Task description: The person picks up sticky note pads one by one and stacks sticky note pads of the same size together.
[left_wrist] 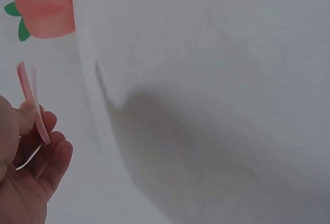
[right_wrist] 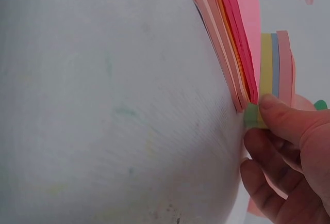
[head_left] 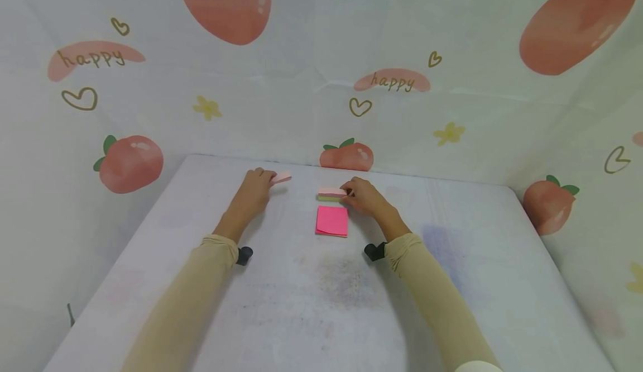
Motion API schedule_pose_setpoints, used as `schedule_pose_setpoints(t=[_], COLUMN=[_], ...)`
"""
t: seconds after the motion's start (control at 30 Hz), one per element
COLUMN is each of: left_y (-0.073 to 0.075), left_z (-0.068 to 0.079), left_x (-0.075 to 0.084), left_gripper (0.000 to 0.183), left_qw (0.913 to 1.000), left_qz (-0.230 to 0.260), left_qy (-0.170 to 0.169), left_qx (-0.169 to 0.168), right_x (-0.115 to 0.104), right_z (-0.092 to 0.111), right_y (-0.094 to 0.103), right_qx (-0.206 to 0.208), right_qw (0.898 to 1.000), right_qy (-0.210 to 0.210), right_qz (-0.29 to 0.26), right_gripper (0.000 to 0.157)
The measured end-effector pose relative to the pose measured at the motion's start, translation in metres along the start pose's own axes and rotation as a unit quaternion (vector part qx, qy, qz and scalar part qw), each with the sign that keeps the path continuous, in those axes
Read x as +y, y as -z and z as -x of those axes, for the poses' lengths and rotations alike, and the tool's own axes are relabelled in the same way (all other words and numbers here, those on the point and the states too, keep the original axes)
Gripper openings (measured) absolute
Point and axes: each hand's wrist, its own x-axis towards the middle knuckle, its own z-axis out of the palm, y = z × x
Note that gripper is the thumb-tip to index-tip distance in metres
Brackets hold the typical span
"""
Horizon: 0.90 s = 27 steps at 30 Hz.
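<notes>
My left hand (head_left: 256, 190) pinches a thin light-pink sticky note pad (head_left: 282, 178) near the table's back edge. In the left wrist view, the pad's pages (left_wrist: 24, 79) fan slightly apart above the thumb. Toward the middle, my right hand (head_left: 365, 198) pinches one end of a striped sticky note stack (head_left: 330, 192). Its green, yellow, blue and pink layers (right_wrist: 275, 64) show in the right wrist view. Just in front of it lies a thick square stack of sticky notes (head_left: 332, 220), bright pink on top, with orange and paler pink layers (right_wrist: 219, 38) at its side.
A white, stained cloth covers the table (head_left: 301, 294). Behind it hangs a white curtain (head_left: 291, 93) printed with fruit, hearts and flowers. Black wrist cameras (head_left: 244, 256) sit at both sleeve cuffs.
</notes>
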Motion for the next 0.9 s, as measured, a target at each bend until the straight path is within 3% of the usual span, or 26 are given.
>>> schedule_pose_setpoints(t=[0.47,0.9], left_y=[-0.015,-0.031], left_z=[-0.015,-0.032], left_x=[0.03,0.056], left_gripper=[0.029,0.03], left_qw=[0.9994,0.9994], left_qz=[0.012,0.01], left_qy=[-0.029,-0.034], left_qx=[0.017,-0.001], right_x=[0.002,0.003], right_z=[0.0,0.0], right_y=[-0.001,-0.002], right_qx=[0.006,0.008], right_qw=[1.0,1.0], right_qy=[0.012,0.012], right_qz=[-0.001,0.0], right_gripper=[0.035,0.035])
